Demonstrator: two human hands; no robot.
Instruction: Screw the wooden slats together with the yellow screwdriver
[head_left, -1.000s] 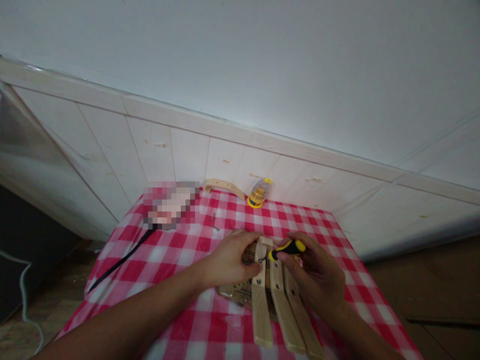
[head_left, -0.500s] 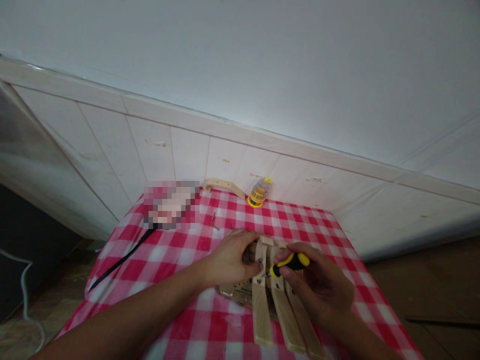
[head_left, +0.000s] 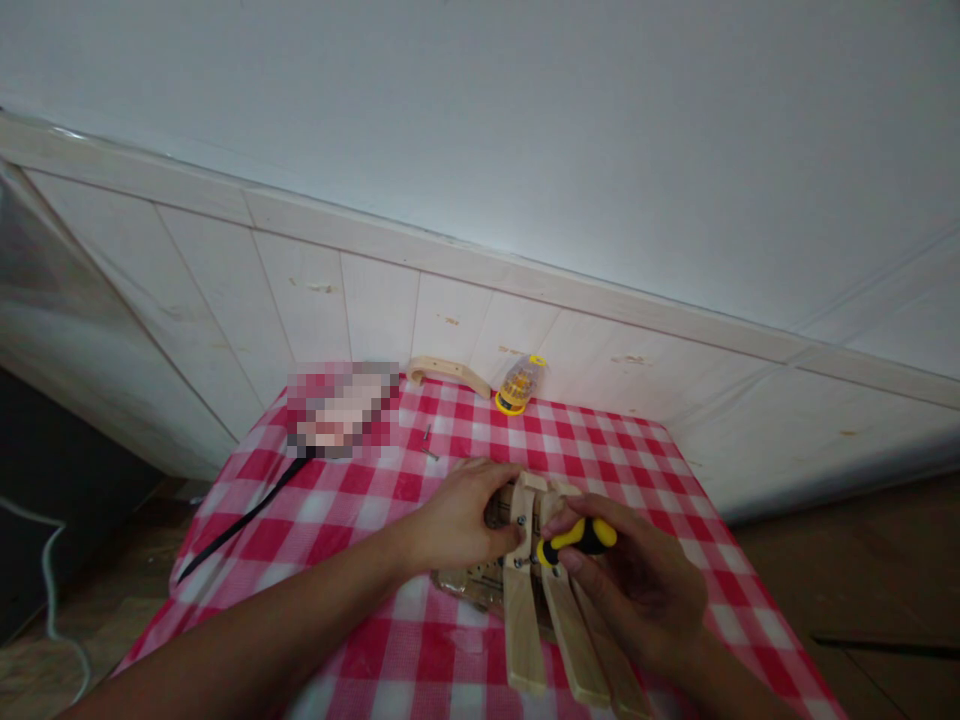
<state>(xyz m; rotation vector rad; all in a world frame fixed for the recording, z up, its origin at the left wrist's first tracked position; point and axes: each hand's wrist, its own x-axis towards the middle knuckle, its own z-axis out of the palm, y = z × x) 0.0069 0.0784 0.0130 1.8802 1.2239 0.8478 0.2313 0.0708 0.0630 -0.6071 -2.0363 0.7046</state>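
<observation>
Left hand (head_left: 461, 520) is clamped on the far end of the slats (head_left: 521, 630), thumb and fingers wrapped round. Right hand (head_left: 637, 580) is closed round a screwdriver (head_left: 577, 538) that lies roughly left-right, tip pointing left at the left slat. The slats run near to far, fanning a bit to the near right, mid-table (head_left: 360, 510) on a red check cloth. Further back: loose screws (head_left: 427, 440), a curved wood piece (head_left: 448, 372) and a yellow bit holder (head_left: 519, 385) by the pale panelled wall (head_left: 315, 290). Wood floor (head_left: 862, 570) to the right.
</observation>
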